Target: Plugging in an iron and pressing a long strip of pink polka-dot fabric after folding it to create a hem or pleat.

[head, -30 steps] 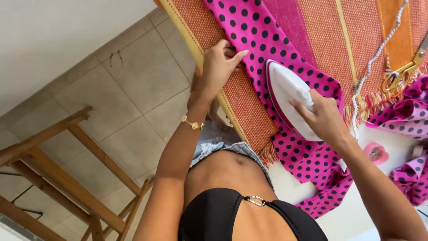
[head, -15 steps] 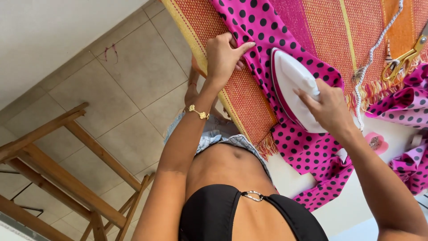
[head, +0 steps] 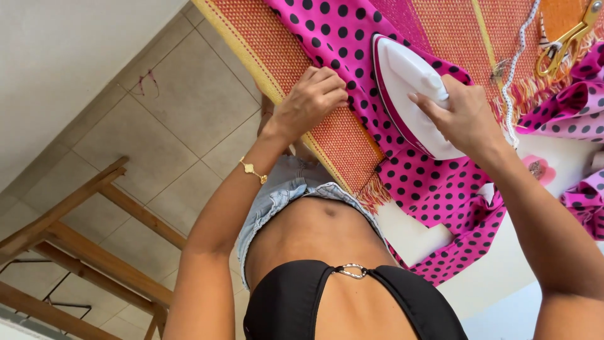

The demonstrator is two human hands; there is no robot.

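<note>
- The right hand [head: 465,116] is clenched round the handle of a white iron [head: 406,94], which sits flat on the pink dotted cloth [head: 434,189].
- The left hand [head: 311,101] has its fingers curled and pressing down on the near edge of the same cloth, where it overlaps the orange woven mat [head: 343,135]; it pins the cloth rather than lifting anything.
- The iron's long axis runs roughly along the strip of cloth, its pointed nose toward the far end of the mat and its heel under the right hand.
- The left hand lies just beside the iron's nose, on the side toward the mat's yellow-bordered edge, with a narrow band of dotted cloth between them. The cloth pinned by the left hand is the stretch nearest the iron's tip.
- The cloth trails off the fringed end of the mat onto the white table [head: 415,236], toward the person's body.
- At the far right corner lie gold scissors [head: 566,38] and a white measuring tape [head: 519,69], well apart from both hands.
</note>
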